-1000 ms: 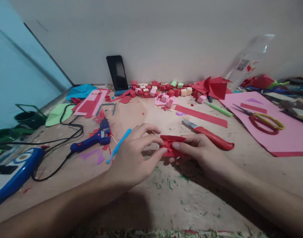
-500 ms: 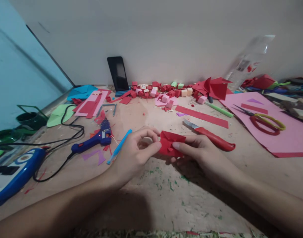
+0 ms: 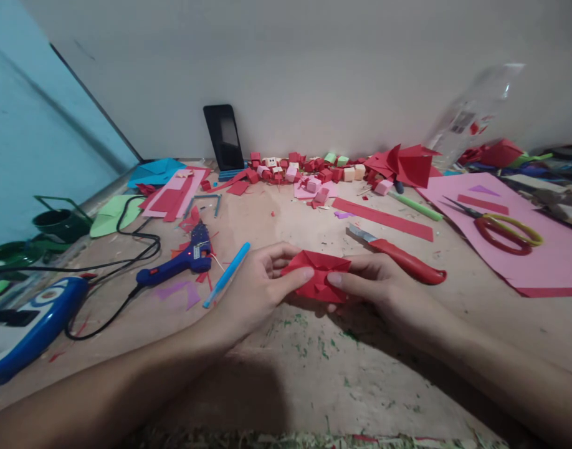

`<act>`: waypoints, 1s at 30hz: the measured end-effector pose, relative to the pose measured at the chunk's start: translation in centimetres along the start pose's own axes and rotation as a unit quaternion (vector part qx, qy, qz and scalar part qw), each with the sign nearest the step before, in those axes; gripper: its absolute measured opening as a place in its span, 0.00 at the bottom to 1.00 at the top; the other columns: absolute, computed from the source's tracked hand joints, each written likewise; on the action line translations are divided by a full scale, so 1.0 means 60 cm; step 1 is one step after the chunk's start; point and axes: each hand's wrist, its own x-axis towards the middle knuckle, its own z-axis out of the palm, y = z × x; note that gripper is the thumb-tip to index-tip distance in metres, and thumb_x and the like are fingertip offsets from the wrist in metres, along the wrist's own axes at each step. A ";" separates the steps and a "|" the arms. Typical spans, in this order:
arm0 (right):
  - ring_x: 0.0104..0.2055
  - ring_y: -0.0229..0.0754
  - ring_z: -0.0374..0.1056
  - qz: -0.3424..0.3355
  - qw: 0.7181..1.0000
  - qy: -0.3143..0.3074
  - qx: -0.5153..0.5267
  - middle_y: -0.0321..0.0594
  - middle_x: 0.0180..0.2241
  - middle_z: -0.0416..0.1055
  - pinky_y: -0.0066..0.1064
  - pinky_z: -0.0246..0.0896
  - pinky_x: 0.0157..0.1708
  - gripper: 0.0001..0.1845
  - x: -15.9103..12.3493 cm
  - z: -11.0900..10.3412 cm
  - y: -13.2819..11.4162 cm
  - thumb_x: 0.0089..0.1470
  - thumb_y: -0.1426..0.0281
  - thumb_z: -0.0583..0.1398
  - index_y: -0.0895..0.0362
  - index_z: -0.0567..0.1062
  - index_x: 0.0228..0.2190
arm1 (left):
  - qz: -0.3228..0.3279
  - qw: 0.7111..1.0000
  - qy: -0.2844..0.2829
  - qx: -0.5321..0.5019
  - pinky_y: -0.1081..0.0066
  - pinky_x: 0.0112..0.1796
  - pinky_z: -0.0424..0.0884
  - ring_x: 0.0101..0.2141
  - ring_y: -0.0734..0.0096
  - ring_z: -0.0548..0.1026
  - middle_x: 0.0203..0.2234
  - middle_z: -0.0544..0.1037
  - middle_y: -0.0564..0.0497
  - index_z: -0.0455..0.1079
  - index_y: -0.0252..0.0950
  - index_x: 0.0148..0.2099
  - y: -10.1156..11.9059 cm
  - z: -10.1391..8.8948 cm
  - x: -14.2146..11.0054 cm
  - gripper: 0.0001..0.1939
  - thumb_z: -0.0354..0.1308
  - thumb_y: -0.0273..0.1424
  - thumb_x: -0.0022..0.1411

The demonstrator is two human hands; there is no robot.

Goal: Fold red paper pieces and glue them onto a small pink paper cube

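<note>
A folded piece of red paper (image 3: 319,290) is held between both hands above the table. My left hand (image 3: 270,277) pinches its left side, thumb on top and fingers beneath. On the right side, my right hand (image 3: 377,284) grips it the same way, its thumb pressing near the middle; most of its fingertips are hidden under the paper. Creases and small raised flaps show on the paper's face. A blue stick-like pen (image 3: 227,275) lies just left of my left hand. Beyond my right hand rests a knife (image 3: 402,259) with a red handle.
A blue glue gun (image 3: 178,265) with a black cord lies left. Several small paper cubes (image 3: 314,178) line the wall near a leaning phone (image 3: 224,138). Scissors (image 3: 505,231) rest on pink paper (image 3: 538,268) at right. A clear bottle (image 3: 477,115) leans behind.
My left hand has moved onto the red paper, its thumb now lying on the left part. The paper appears flatter and more spread out. My right hand keeps its hold.
</note>
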 end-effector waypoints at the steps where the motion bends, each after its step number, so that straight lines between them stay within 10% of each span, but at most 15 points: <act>1: 0.27 0.40 0.73 -0.003 1.000 -0.003 -0.018 0.41 0.25 0.79 0.29 0.67 0.28 0.16 0.000 0.002 -0.002 0.50 0.58 0.73 0.59 0.83 0.30 | -0.001 1.000 -0.006 0.017 0.71 0.34 0.74 0.32 0.68 0.78 0.32 0.81 0.49 0.76 0.33 0.39 -0.001 0.000 0.001 0.11 0.66 0.36 0.60; 8: 0.23 0.41 0.69 -0.120 0.952 0.234 -0.156 0.36 0.21 0.74 0.31 0.62 0.22 0.12 -0.004 -0.004 -0.010 0.49 0.58 0.72 0.53 0.82 0.31 | 0.015 0.996 0.079 0.031 0.75 0.27 0.70 0.26 0.74 0.73 0.28 0.79 0.52 0.78 0.32 0.37 -0.005 -0.007 0.011 0.08 0.64 0.33 0.62; 15: 0.32 0.48 0.74 -0.116 0.949 0.160 -0.246 0.43 0.32 0.82 0.37 0.67 0.31 0.12 -0.003 -0.003 -0.008 0.54 0.58 0.68 0.53 0.86 0.35 | 0.033 0.998 0.055 0.019 0.74 0.30 0.73 0.28 0.73 0.75 0.29 0.78 0.52 0.76 0.34 0.36 -0.006 -0.003 0.005 0.08 0.64 0.34 0.63; 30: 0.18 0.35 0.56 -0.035 0.982 0.126 -0.138 0.31 0.15 0.65 0.30 0.46 0.19 0.19 0.001 0.007 -0.011 0.43 0.55 0.75 0.56 0.78 0.22 | -0.014 0.999 0.000 -0.029 0.75 0.31 0.73 0.28 0.75 0.76 0.29 0.79 0.53 0.76 0.33 0.36 -0.009 0.004 0.000 0.07 0.65 0.32 0.63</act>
